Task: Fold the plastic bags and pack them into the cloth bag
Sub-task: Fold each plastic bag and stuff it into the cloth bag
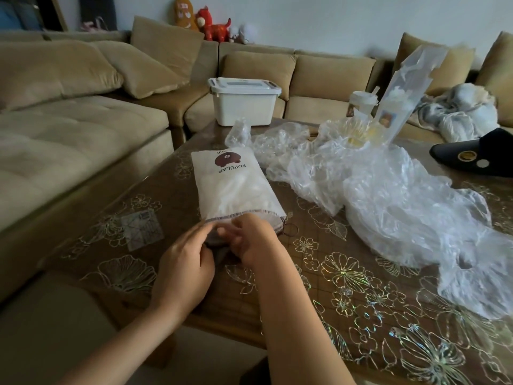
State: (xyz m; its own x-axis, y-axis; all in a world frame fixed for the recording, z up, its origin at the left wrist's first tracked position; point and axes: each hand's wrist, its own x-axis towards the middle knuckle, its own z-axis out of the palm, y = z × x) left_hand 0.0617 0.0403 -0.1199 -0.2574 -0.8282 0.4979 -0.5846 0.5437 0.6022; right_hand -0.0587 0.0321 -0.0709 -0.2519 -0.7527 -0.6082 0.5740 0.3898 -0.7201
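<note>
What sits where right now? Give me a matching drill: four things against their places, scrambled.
Things: 1 cloth bag; 2 plastic bags; 3 white box; 4 black item.
Places: A far edge of the table; B flat, nearest the person; C far right edge; D crumpled heap, middle to right.
Pairs: 1-B; 2-D; 3-A; 4-C.
</note>
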